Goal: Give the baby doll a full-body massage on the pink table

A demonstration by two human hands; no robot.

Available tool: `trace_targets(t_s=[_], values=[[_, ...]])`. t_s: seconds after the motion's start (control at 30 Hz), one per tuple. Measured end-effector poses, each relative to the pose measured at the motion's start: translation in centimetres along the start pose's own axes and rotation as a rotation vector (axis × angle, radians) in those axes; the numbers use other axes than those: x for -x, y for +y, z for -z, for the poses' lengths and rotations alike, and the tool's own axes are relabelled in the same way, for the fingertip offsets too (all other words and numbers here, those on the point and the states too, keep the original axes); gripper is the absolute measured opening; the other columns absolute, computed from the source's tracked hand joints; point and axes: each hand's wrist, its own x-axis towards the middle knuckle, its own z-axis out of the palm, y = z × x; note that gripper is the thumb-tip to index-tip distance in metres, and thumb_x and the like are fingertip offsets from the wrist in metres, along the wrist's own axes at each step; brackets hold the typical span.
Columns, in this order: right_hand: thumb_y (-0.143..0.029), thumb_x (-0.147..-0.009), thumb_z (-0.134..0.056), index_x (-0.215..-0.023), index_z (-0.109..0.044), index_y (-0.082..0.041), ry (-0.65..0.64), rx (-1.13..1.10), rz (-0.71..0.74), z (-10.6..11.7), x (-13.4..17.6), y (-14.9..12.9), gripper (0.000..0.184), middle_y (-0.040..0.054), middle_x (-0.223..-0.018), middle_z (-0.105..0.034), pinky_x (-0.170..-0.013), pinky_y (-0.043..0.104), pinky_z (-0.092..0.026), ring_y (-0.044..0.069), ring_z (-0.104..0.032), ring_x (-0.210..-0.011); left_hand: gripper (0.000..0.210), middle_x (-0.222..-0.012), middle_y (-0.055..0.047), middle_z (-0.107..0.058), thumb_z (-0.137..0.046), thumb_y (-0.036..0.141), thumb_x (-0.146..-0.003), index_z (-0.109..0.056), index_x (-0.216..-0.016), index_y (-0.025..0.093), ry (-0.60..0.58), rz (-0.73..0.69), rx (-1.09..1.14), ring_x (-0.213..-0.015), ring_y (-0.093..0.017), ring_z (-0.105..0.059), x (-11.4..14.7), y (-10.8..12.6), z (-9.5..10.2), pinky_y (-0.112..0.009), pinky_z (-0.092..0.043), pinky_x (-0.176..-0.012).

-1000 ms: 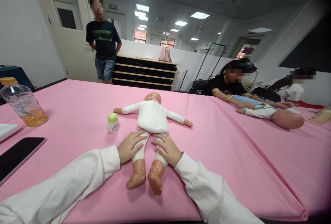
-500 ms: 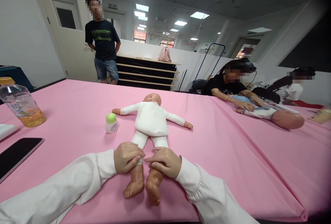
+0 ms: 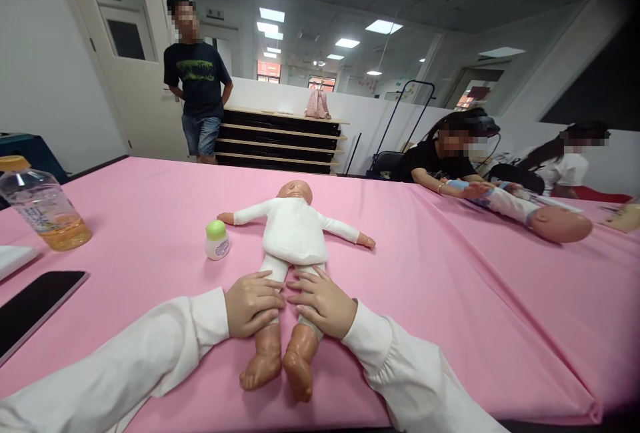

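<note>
A baby doll [image 3: 295, 233] with a white cloth body lies on its back on the pink-covered table, its arms spread and its bare feet toward me. My left hand [image 3: 255, 303] rests across the doll's leg on the left, fingers stretched over the knee area. On the other leg lies my right hand [image 3: 325, 303], palm down with its fingers spread apart. Both hands touch the legs from above without gripping them. Left of the doll's body stands a small white bottle [image 3: 217, 241] with a green cap.
At the left are a drink bottle [image 3: 47, 209] and a dark phone [image 3: 40, 309]. Across the table at the right, a co-worker [image 3: 440, 159] handles another doll [image 3: 555, 223]. A person [image 3: 197, 79] stands behind the far edge, near low shelving [image 3: 280, 143].
My right hand has spread its fingers and reaches slightly farther up the leg. The fingers of my left hand have straightened a little. The co-worker's hands have moved along the other doll.
</note>
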Motion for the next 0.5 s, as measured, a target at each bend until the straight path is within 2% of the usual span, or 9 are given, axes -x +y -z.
trace_targets(t_s=[0.1, 0.17, 0.23, 0.3, 0.37, 0.43, 0.5], values=[[-0.033, -0.09, -0.036, -0.108, -0.063, -0.021, -0.046, -0.127, 0.09, 0.7, 0.3, -0.9, 0.034, 0.0049, -0.109, -0.065, -0.107, 0.05, -0.015, 0.022, -0.048, -0.115, 0.027, -0.087, -0.007, -0.069, -0.038, 0.022, -0.084, -0.059, -0.099, 0.016, 0.083, -0.141, 0.067, -0.085, -0.015, -0.064, 0.2, 0.6, 0.1, -0.03, -0.049, -0.081], [-0.036, -0.091, -0.032, -0.11, -0.061, -0.02, -0.054, -0.237, 0.154, 1.0, 0.5, -1.2, 0.037, 0.0046, -0.099, -0.069, -0.106, 0.043, -0.024, 0.017, -0.059, -0.099, 0.028, -0.086, -0.009, -0.069, -0.036, 0.021, -0.085, -0.059, -0.1, 0.015, 0.139, -0.171, 0.11, -0.082, -0.015, -0.065, 0.2, 0.7, 0.3, -0.026, -0.051, -0.073], [-0.039, -0.092, -0.028, -0.111, -0.06, -0.018, -0.003, -0.307, 0.164, 1.1, 0.5, -1.1, 0.043, 0.0052, -0.093, -0.07, -0.097, 0.034, -0.037, 0.014, -0.062, -0.087, 0.029, -0.089, -0.009, -0.069, -0.036, 0.022, -0.086, -0.058, -0.102, 0.015, 0.165, -0.095, 0.114, -0.089, -0.016, -0.064, 0.0, 0.5, 0.5, -0.026, -0.051, -0.073], [-0.041, -0.093, -0.025, -0.11, -0.06, -0.016, 0.1, -0.279, 0.113, 0.9, 0.4, -0.5, 0.046, 0.0073, -0.097, -0.068, -0.091, 0.031, -0.043, 0.015, -0.061, -0.09, 0.031, -0.101, -0.009, -0.067, -0.036, 0.024, -0.087, -0.058, -0.107, 0.016, 0.122, 0.043, 0.08, -0.103, -0.018, -0.058, -0.2, 0.1, 0.6, -0.032, -0.048, -0.084], [-0.042, -0.092, -0.028, -0.108, -0.061, -0.016, 0.199, -0.162, 0.035, 0.6, 0.2, 0.3, 0.045, 0.01, -0.108, -0.064, -0.093, 0.037, -0.04, 0.019, -0.056, -0.103, 0.033, -0.117, -0.008, -0.06, -0.036, 0.029, -0.088, -0.056, -0.113, 0.02, 0.039, 0.157, 0.041, -0.118, -0.021, -0.048, -0.5, -0.4, 0.6, -0.04, -0.039, -0.097], [-0.042, -0.091, -0.032, -0.109, -0.061, -0.016, 0.232, -0.051, -0.026, 0.1, 0.1, 1.0, 0.043, 0.0114, -0.117, -0.059, -0.098, 0.044, -0.036, 0.022, -0.049, -0.113, 0.035, -0.129, -0.007, -0.051, -0.035, 0.034, -0.089, -0.056, -0.116, 0.023, -0.043, 0.214, 0.018, -0.125, -0.023, -0.039, -0.6, -0.8, 0.4, -0.047, -0.03, -0.103], [-0.042, -0.089, -0.035, -0.111, -0.061, -0.018, 0.204, 0.001, -0.046, -0.2, 0.1, 1.3, 0.041, 0.0113, -0.123, -0.055, -0.099, 0.047, -0.033, 0.024, -0.045, -0.118, 0.034, -0.127, -0.006, -0.053, -0.035, 0.035, -0.089, -0.059, -0.111, 0.024, -0.096, 0.217, 0.019, -0.125, -0.023, -0.039, -0.5, -0.9, 0.2, -0.048, -0.027, -0.104]])
